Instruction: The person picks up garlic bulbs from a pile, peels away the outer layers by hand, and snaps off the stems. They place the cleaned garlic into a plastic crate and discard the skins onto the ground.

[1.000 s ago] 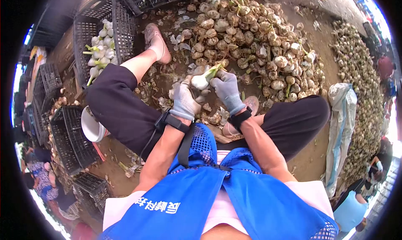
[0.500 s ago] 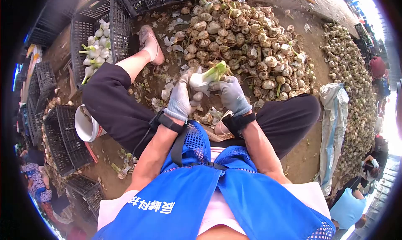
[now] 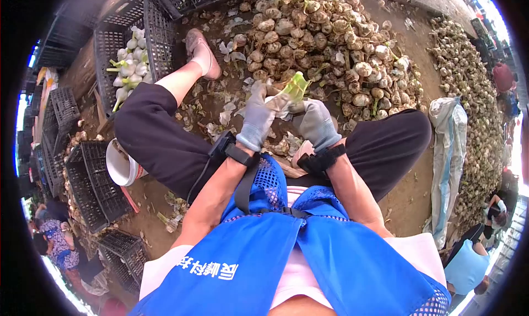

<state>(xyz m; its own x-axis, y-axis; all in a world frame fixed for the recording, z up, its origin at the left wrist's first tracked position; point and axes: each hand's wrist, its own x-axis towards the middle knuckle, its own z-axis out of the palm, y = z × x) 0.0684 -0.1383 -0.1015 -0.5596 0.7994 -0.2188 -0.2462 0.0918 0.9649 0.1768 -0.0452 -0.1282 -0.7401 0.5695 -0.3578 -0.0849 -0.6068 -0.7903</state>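
Both hands wear grey-white gloves and meet over the ground between the bent legs. A garlic bulb with a green stem end [image 3: 296, 88] is between them, its white part mostly covered by fingers. My left hand [image 3: 260, 113] is closed round the bulb's left side. Closed fingers of my right hand [image 3: 316, 121] press on its right side, near the base of the stem. Just beyond the hands lies a large heap of unpeeled, dirty garlic bulbs [image 3: 325, 40].
A black crate [image 3: 160, 40] at upper left holds peeled white garlic. A white bucket [image 3: 122, 170] and black crates [image 3: 88, 178] stand at left. At right are a pale sack [image 3: 447, 156], a longer garlic heap [image 3: 468, 95] and another person [image 3: 465, 266].
The garlic has turned in my hands, and its white part is now more covered. Both hands have shifted slightly right in view, as has most of the scene.
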